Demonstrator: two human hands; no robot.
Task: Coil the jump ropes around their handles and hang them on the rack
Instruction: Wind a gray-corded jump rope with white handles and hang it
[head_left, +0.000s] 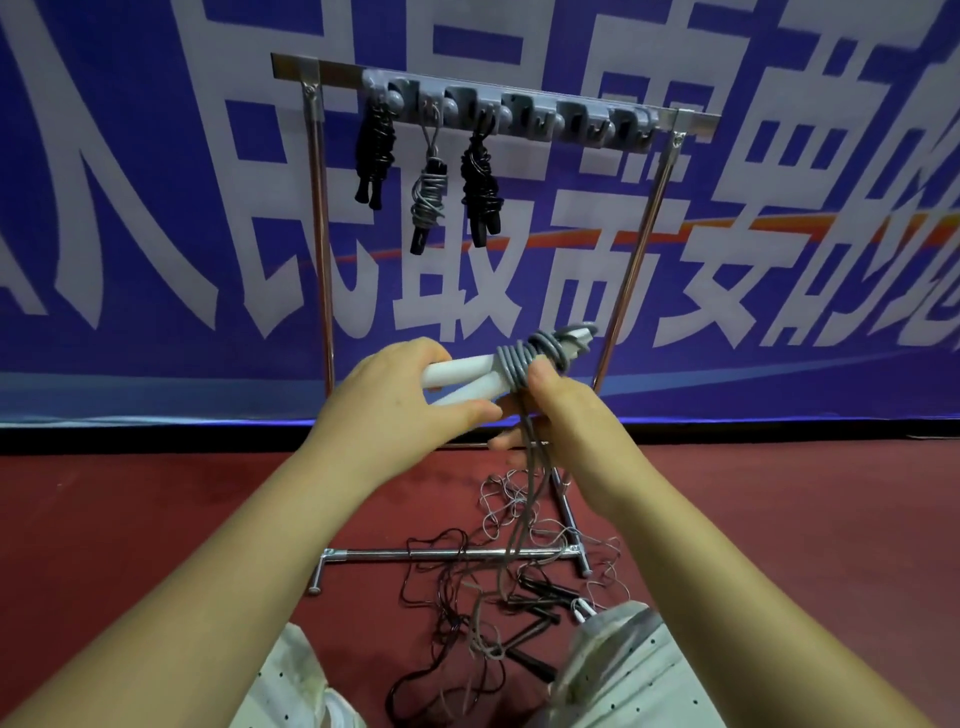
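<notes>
My left hand (400, 389) grips a pair of white handles (457, 375) held side by side in front of me. Grey rope (524, 358) is wound in several turns around their far part. My right hand (550, 410) pinches the rope just below the coil, and the loose grey length (524, 499) hangs from it to the floor. Behind stands the metal rack (618, 291) with a grey hook bar (519, 106). Three coiled ropes hang from its left hooks: a black one (375, 156), a grey one (428, 197) and another black one (480, 187).
Several loose ropes, black and grey, lie tangled (498, 587) on the red floor over the rack's base bar (452, 555). My knees in pale dotted cloth (623, 670) are at the bottom edge. A blue banner (156, 208) covers the wall behind. The hooks to the right hold nothing.
</notes>
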